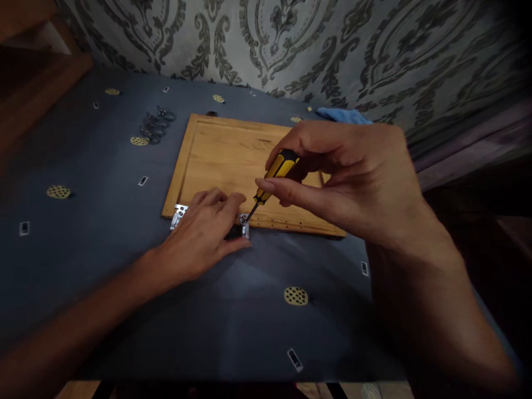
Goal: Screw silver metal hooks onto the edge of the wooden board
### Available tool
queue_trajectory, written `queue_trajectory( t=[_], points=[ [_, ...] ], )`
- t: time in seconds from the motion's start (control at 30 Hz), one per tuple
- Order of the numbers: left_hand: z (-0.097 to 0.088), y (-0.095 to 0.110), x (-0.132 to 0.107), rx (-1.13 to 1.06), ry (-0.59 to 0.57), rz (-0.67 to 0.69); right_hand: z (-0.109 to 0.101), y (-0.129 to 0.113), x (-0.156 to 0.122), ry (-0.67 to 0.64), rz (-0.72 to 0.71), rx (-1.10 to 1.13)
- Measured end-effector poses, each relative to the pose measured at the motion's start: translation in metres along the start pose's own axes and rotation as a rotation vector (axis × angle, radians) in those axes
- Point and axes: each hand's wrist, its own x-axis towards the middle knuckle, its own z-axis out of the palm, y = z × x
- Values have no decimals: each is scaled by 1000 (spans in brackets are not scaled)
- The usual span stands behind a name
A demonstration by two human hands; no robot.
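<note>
My right hand [344, 183] pinches a small screwdriver [279, 169] by its yellow-and-black handle. The shaft slants down to a small silver metal hinge [245, 227] at the near edge of a framed wooden panel [233, 149]. Over that edge lies my left hand [203, 230], fingertips on the wood and thumb beside the hinge, steadying it between thumb and fingers. Left of this hand a second silver hinge [178, 215] sits at the panel's corner. The screw under the tip is too small to make out. Small dark holes run along the near edge.
The panel lies on a blue patterned cloth [124, 238]. Several dark metal rings with clips [154, 126] lie left of it. A blue rag [344, 115] is at the back right, by the patterned wall covering [266, 44]. Wooden furniture [41, 94] stands at the far left.
</note>
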Motion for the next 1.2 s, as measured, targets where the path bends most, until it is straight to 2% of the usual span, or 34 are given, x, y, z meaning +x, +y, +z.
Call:
queue_trajectory(
  t=[0.43, 0.67, 0.8, 0.9, 1.0, 1.2],
  points=[
    [0, 1, 1, -12, -10, -11, 2, 3, 2, -16, -22, 26],
    [2, -1, 0, 27, 16, 44, 8, -1, 0, -31, -38, 43],
    [3, -2, -1, 24, 22, 46, 14, 1, -1, 33, -57, 91],
    [2, -2, -1, 33, 4, 42, 17, 2, -4, 80, 21, 165],
    [-1, 0, 0, 49, -33, 29, 17, 1, -6, 47, 109, 261],
    [-4, 4, 2, 74, -92, -15, 10, -1, -8, -92, 87, 354]
  ],
)
